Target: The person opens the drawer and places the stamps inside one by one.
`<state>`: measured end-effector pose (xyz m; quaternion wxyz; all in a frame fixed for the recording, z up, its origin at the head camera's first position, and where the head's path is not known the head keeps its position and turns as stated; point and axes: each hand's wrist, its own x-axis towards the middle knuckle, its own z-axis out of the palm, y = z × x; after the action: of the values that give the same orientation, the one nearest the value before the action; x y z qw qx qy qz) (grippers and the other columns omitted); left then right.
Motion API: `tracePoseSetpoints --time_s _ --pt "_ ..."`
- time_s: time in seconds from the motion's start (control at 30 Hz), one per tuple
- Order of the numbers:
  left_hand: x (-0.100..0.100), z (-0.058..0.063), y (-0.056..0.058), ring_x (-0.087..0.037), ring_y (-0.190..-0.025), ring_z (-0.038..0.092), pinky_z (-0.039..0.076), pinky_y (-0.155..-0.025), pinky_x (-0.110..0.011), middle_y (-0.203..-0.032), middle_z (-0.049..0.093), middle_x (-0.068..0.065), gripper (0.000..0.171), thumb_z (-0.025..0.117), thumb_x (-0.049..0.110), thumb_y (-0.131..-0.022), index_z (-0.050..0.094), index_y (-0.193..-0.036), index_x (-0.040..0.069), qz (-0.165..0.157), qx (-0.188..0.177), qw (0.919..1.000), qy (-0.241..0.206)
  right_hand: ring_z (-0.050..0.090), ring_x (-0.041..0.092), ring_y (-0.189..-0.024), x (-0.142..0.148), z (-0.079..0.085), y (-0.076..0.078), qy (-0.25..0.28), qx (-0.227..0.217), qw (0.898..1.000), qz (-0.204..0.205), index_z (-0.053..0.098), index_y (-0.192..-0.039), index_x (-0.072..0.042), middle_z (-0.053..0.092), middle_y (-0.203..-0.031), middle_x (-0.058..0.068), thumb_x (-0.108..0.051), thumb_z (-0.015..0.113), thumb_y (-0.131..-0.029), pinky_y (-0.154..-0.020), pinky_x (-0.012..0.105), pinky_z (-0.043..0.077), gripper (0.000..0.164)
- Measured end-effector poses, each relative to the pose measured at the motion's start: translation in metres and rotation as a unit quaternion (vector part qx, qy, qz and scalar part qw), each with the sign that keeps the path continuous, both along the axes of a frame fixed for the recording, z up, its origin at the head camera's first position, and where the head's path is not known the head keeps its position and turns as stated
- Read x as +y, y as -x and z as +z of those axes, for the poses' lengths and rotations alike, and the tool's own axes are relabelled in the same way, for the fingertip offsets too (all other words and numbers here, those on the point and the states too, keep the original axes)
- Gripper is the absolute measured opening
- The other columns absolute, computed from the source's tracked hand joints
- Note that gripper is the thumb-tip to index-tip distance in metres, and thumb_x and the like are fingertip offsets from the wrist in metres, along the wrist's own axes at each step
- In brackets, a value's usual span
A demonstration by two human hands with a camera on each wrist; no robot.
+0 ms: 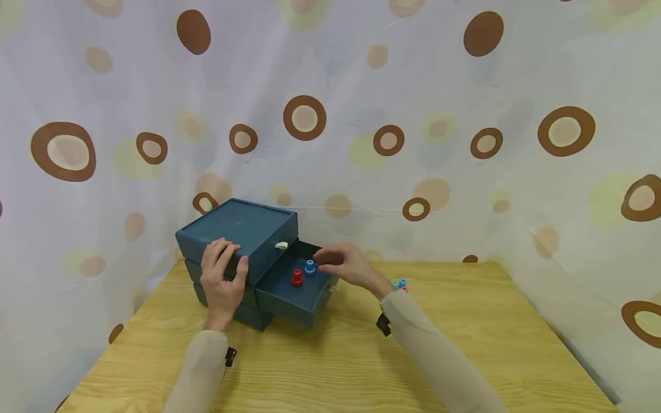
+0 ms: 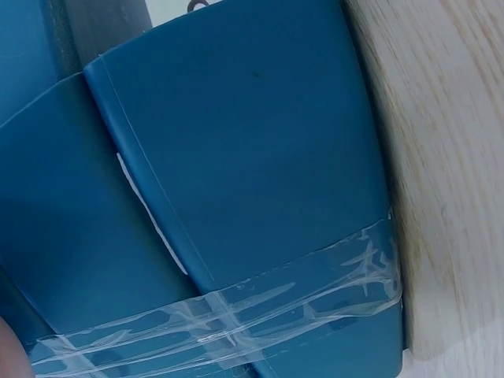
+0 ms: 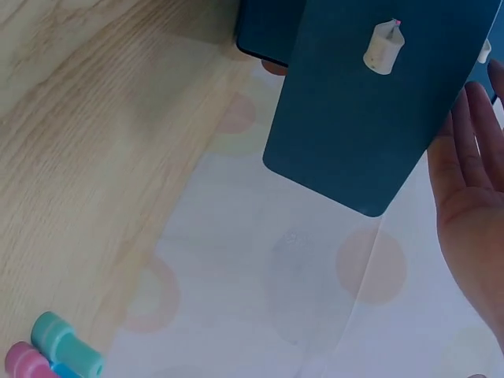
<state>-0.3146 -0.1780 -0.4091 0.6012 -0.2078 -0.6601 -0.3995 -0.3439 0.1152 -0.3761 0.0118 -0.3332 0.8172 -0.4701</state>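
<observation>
A dark blue drawer cabinet (image 1: 237,223) stands at the left of the table, its middle drawer (image 1: 284,307) pulled out. Inside the drawer, a red stepped peg (image 1: 296,278) and a blue stepped peg (image 1: 310,267) stand upright. My left hand (image 1: 222,278) rests on the cabinet's top edge, fingers on the lid and thumb toward the drawer side. Over the drawer's far right edge, my right hand (image 1: 347,265) has its fingertips close beside the blue peg; thumb and fingers are apart. The right wrist view shows this hand (image 3: 476,173) behind the drawer front, holding nothing visible.
Several more pegs, teal (image 3: 67,346), pink (image 3: 27,361) and blue, lie together on the table (image 1: 465,321) beyond my right wrist. Clear tape (image 2: 299,295) wraps the cabinet side. A patterned curtain (image 1: 335,172) hangs behind the table.
</observation>
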Motion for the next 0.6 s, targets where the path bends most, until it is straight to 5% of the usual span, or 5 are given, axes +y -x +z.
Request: tracePoseSetpoints --time_s 0.33,0.6 --pt "0.003 -0.004 -0.006 -0.045 -0.114 0.056 0.033 -0.110 -0.062 -0.105 0.066 -0.026 0.025 0.068 0.018 -0.085 0.074 -0.098 -0.003 0.003 0.001 0.9999 -0.011 0.065 0.033 -0.113 0.021 -0.017 -0.012 0.060 0.007 0.998 -0.009 0.065 -0.123 0.003 0.066 -0.123 0.021 -0.009 0.065 -0.094 -0.093 0.031 0.056 0.031" --pt "0.019 0.022 -0.023 -0.052 -0.108 0.054 0.032 -0.108 -0.066 -0.100 0.063 -0.033 0.020 0.067 0.004 -0.081 0.070 -0.093 -0.012 -0.004 0.011 0.9997 -0.023 0.062 0.042 -0.113 0.039 -0.018 -0.021 0.058 0.040 0.997 -0.037 0.064 -0.121 0.007 0.065 -0.120 0.026 0.000 0.061 -0.094 -0.090 0.035 0.057 0.028"
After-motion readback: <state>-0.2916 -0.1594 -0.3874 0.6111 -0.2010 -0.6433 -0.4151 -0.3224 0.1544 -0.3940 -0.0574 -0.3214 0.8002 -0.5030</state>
